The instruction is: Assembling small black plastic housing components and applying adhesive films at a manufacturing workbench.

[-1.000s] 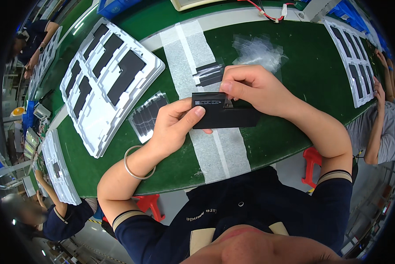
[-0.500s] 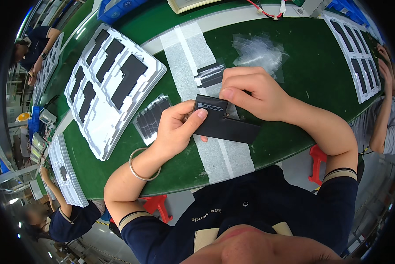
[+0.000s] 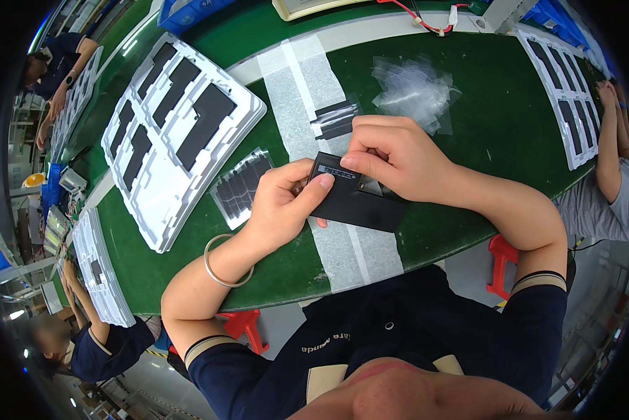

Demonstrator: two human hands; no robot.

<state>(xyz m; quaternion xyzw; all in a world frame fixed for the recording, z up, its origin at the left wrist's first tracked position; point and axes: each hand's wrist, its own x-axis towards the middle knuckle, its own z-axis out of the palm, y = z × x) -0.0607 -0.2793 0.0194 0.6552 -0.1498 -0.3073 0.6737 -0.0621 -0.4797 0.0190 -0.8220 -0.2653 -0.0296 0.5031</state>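
A flat black L-shaped battery (image 3: 356,210) with a small printed label is held over the table, above the white paper strip (image 3: 339,266). My left hand (image 3: 279,201) grips its left end, thumb on the face beside the label. At its upper edge my right hand (image 3: 393,157) is closed, thumb and bent fingers pinching near the label's right end. Part of the inner corner is hidden under that hand. Just beyond lies a sheet of black adhesive strips (image 3: 334,120); another sheet of strips (image 3: 243,190) is left of my left hand.
A white moulded tray (image 3: 166,224) with several similar black pieces stands on the left of the green table (image 3: 496,150). Loose clear films (image 3: 416,91) are piled at the back. Another filled tray (image 3: 575,159) sits far right. Co-workers' arms (image 3: 607,154) show at both sides.
My right hand has slid slightly left and down along the battery's upper edge, covering more of the inner corner. The left hand keeps its grip.
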